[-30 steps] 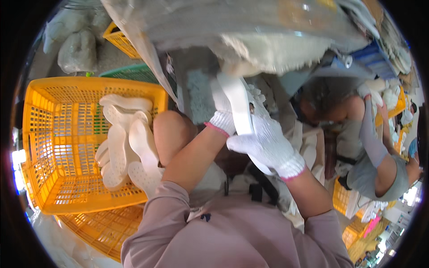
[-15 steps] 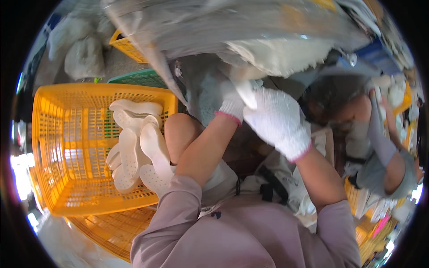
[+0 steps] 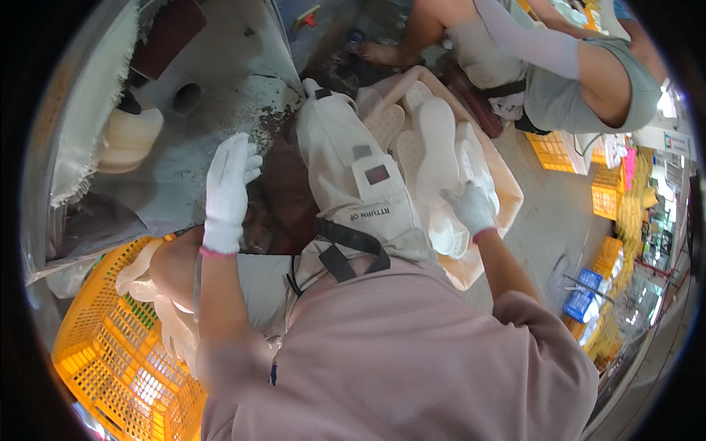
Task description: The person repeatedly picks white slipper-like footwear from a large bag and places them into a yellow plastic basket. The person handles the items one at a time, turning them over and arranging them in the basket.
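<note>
My left hand point(image 3: 227, 195), in a white knit glove with a pink cuff, is raised beside a grey metal housing point(image 3: 213, 125). Its fingers stretch upward with nothing in them. On the right, my right hand point(image 3: 471, 209), in a matching glove, reaches over a pile of white perforated insoles point(image 3: 437, 143), thumb and fingers apart. It seems to touch the insoles by its fingertips, though contact is hard to make out. The pile sits in a peach-lined container point(image 3: 507, 180) beside my leg. More insoles point(image 3: 136, 272) lie in a yellow plastic crate point(image 3: 121, 345) on my left.
A fuzzy white wheel point(image 3: 95, 125) and a cream rounded block point(image 3: 132, 140) stand inside the housing at left. A grey-white bag-like cloth with black straps point(image 3: 353, 169) covers my lap. Another person point(image 3: 588, 81) sits at upper right, near yellow crates point(image 3: 551, 151).
My hands were together at the housing with a white insole. Now they are apart, the insole is out of them, and my right hand is over the pile. The view has turned right.
</note>
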Tool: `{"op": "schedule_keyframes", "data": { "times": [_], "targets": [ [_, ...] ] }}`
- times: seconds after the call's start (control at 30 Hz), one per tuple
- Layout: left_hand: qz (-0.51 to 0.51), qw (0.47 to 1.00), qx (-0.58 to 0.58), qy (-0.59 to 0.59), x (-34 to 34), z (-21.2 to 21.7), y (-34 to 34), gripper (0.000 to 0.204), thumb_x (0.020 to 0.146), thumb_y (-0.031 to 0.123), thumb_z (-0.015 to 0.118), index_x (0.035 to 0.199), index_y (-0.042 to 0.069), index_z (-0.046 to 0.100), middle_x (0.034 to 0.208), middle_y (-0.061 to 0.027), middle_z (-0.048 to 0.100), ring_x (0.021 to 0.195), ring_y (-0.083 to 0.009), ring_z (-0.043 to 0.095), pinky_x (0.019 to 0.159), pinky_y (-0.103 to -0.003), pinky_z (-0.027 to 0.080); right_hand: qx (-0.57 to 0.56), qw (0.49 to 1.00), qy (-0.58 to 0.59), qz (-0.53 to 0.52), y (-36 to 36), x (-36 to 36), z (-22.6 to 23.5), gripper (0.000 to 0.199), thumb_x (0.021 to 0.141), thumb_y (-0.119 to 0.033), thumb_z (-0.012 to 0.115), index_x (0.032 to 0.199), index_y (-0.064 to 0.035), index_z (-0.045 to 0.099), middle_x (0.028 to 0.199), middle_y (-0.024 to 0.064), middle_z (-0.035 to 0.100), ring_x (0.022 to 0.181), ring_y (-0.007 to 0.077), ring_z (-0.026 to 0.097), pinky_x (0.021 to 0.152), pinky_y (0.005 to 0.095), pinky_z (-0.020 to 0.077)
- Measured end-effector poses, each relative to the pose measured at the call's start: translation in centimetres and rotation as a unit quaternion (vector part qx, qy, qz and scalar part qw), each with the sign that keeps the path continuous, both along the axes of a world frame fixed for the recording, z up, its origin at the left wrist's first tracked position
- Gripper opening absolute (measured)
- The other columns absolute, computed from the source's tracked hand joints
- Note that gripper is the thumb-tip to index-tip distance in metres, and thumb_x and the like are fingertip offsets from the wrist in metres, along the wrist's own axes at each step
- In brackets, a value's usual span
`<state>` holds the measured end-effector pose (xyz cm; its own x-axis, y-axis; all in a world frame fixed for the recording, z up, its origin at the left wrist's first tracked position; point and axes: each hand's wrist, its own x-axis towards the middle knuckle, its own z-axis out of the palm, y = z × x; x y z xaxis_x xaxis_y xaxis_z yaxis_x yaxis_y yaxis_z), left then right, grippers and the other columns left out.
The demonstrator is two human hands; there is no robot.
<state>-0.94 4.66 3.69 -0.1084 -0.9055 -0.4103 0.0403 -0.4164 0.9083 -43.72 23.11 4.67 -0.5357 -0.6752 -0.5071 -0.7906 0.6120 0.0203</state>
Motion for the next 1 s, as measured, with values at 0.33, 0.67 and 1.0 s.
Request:
{"op": "schedule_keyframes", "data": {
  "times": [0.33, 0.67, 1.0],
  "targets": [
    [0.157, 0.77, -0.262, -0.561, 9.1, 4.7, 14.2, 0.031, 0.107, 0.006, 0.055, 0.133, -0.009, 0.065, 0.137, -0.0176, 0.067, 0.121, -0.0262, 0.067, 0.103, -0.036, 0.057, -0.126, 0.987, -0.061, -0.074, -11.9, -3.4, -10.1, 0.117, 0.079, -0.055, 0.083, 0.167, -0.0051, 0.025, 0.153, 0.0282, 0.053, 0.142, 0.0462, 0.052, 0.116, 0.0519, 0.044],
    [0.152, 0.731, -0.067, -0.662, 11.4, 2.0, 20.7, 0.044, 0.107, 0.03, 0.057, 0.134, -0.004, 0.066, 0.122, -0.0256, 0.072, 0.113, -0.0394, 0.07, 0.097, -0.044, 0.056, -0.21, 0.975, 0.061, -0.048, 7.8, -3.6, -14.4, 0.099, 0.085, -0.041, 0.076, 0.165, -0.0038, 0.03, 0.151, 0.0297, 0.045, 0.142, 0.0489, 0.042, 0.118, 0.0553, 0.0379],
    [0.294, 0.681, 0.243, -0.625, 19.1, -6.5, 25.5, 0.046, 0.105, 0.034, 0.052, 0.129, -0.002, 0.068, 0.11, -0.0279, 0.075, 0.109, -0.0421, 0.073, 0.091, -0.049, 0.058, -0.181, 0.948, 0.119, 0.231, 4.6, -5.5, -18.2, 0.088, 0.095, -0.047, 0.064, 0.163, -0.0007, 0.034, 0.155, 0.0305, 0.045, 0.143, 0.0476, 0.044, 0.119, 0.0534, 0.0373]
  ]
}}
